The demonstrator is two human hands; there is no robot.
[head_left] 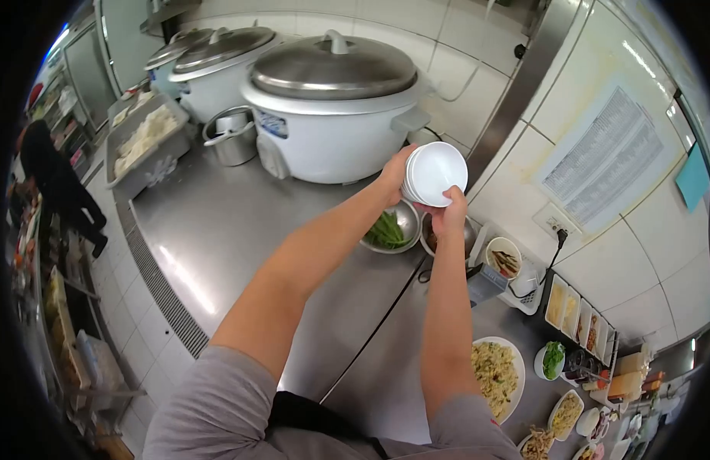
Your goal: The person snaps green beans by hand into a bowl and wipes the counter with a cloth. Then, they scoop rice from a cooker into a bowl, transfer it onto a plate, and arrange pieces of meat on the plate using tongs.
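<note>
A stack of small white bowls (438,175) is held up between my two hands, tilted so the top bowl's hollow faces me. My left hand (395,175) wraps round the stack's left side. My right hand (450,216) grips the lower right edge, its thumb on the rim of the top bowl. Below the stack, a metal bowl with green vegetables (387,230) sits on the steel counter. Beside it stands another metal bowl (470,238), partly hidden behind my right hand and forearm, so its contents are hard to make out.
A large rice cooker (332,134) stands behind my hands, with two more further left. A metal pot (236,142) and a grey tub of rice (151,146) are at left. Right of my arm are a plate of fried rice (497,376) and a condiment rack (577,314). A person (59,176) stands far left.
</note>
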